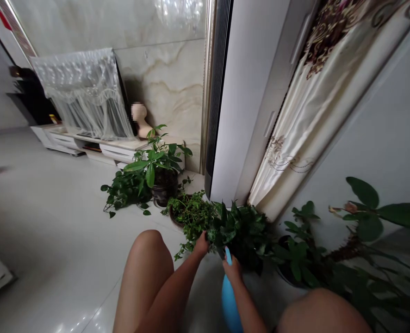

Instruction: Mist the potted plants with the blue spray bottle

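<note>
My right hand [233, 268] is closed round the neck of a blue spray bottle [229, 303], whose round body hangs below the wrist. A light blue lever and a dark nozzle stick out above that hand, towards the leaves. My left hand [201, 245] reaches to the near edge of a dark green leafy plant [245, 226], its fingers closed at a leaf [212, 235]; the fingertips are partly hidden. Just left of it grows a low, small-leaved plant [191, 210] in a round brown pot.
A taller potted plant [159, 159] and a trailing plant [127, 187] stand farther left. Large plants [302, 259] crowd the right. Behind are a tall white air conditioner [250, 92], a curtain [295, 125] and a low white cabinet [111, 150] with a mannequin head [139, 115].
</note>
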{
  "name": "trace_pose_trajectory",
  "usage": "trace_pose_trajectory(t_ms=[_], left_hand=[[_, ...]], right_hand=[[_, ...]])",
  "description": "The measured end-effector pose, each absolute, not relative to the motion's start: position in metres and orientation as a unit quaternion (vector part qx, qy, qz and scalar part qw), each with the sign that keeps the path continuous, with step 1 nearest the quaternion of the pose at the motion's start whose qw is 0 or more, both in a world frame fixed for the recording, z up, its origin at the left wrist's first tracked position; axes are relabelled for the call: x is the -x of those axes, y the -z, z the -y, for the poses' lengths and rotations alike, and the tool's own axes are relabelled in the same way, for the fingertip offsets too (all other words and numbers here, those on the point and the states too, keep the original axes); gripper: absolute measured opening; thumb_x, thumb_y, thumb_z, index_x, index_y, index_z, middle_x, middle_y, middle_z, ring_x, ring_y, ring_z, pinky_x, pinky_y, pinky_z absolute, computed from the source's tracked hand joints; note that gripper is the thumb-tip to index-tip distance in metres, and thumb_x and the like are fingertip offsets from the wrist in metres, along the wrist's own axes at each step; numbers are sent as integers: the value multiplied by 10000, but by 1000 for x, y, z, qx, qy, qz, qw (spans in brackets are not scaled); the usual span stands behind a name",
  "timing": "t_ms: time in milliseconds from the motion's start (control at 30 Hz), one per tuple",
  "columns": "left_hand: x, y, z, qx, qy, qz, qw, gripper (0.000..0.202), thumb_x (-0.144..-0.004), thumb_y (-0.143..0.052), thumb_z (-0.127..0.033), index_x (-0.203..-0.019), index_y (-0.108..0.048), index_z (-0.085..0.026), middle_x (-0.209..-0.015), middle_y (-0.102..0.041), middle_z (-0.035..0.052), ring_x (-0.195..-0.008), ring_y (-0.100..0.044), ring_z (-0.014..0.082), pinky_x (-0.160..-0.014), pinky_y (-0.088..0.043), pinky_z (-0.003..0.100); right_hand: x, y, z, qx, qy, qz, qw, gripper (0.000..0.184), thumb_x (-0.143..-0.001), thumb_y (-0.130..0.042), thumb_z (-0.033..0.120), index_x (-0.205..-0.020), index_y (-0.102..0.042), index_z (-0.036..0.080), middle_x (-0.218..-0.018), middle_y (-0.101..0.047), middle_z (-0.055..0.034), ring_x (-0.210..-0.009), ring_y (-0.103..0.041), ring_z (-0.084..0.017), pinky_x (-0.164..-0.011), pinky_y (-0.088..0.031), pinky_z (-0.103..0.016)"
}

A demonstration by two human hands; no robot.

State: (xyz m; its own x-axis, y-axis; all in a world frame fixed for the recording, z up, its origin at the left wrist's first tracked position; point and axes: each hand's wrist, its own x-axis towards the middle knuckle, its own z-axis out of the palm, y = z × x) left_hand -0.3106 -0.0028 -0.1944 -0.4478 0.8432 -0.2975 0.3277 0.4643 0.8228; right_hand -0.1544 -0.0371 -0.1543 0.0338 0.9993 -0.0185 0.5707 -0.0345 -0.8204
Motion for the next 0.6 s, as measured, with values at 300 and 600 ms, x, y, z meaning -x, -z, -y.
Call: trace_pose_trajectory(t_ms=[300,600], left_hand=[[340,88,-11,-196,-600,-695,344,460,-824,-321,-99,-1265,-446,-136,-1381,-494,137,-1262,-489,162,-1034,-399,289],[428,-15,122,-253,-745,-543,294,384,-739,-530,-368,-1048,-568,-142,-999,-661,93,-814,-627,155,-791,-511,322]], right_hand=[[142,137,19,622,-329,569,425,274,-578,-467,404,-762,-573,232,-747,-661,-63,-771,-651,-276,-721,-502,-343],[116,30,59,519,-279,602,539,556,-688,-502,456,-1122,-607,124,-1062,-671,-140,-995,-611,-290,-919,-449,-427]])
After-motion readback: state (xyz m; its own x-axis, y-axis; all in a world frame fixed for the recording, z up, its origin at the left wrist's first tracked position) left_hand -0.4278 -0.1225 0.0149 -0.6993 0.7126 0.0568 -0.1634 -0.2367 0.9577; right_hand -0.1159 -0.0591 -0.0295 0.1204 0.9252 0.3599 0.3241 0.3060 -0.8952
